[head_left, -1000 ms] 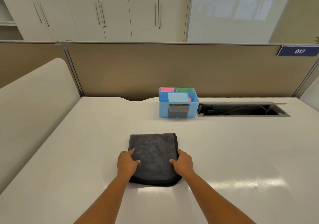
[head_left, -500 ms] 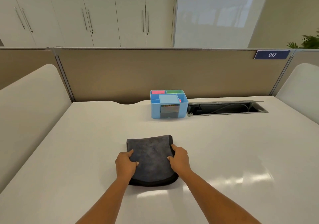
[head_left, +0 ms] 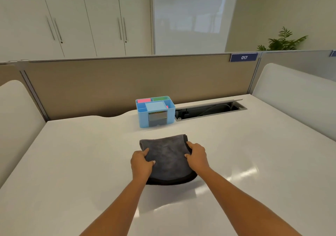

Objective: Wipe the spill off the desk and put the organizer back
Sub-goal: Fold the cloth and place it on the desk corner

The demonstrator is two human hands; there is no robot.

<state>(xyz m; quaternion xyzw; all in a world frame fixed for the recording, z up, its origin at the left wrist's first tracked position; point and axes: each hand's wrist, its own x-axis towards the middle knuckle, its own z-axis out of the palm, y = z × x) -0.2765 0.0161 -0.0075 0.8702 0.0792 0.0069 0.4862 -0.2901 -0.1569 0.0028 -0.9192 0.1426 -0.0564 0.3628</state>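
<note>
Grey cloth: a folded microfibre cloth lies flat on the white desk, near the middle and just in front of the person.
Left hand: the left hand curls over the cloth's left edge, thumb on top and fingers tucked at the side, closed on the fabric.
Right hand: the right hand does the same on the right edge, thumb pressing the top face, fingers wrapped round the fold.
Spill: no wet patch shows on the desk; the bright streaks to the right look like reflected light, and I cannot tell whether liquid lies under the cloth.
Step in hand: probably pressing and sliding the cloth over the spill area.
Doing it well: keep the cloth flat and folded, press evenly with both palms, and work in overlapping passes towards one side, so liquid is gathered rather than spread; steer clear of the open cable tray.
Organizer: a light blue plastic desk organizer stands upright at the back of the desk, well apart from the cloth and just beside the cable tray.
Organizer contents: pink and green blocks, probably sticky notes, fill the two rear compartments; the small left compartments look empty; a front slot holds something grey, too small to identify.
Cable tray contents: dark cables lie inside the recessed opening, its lid raised.
Beyond: a beige partition backs the desk.
</note>
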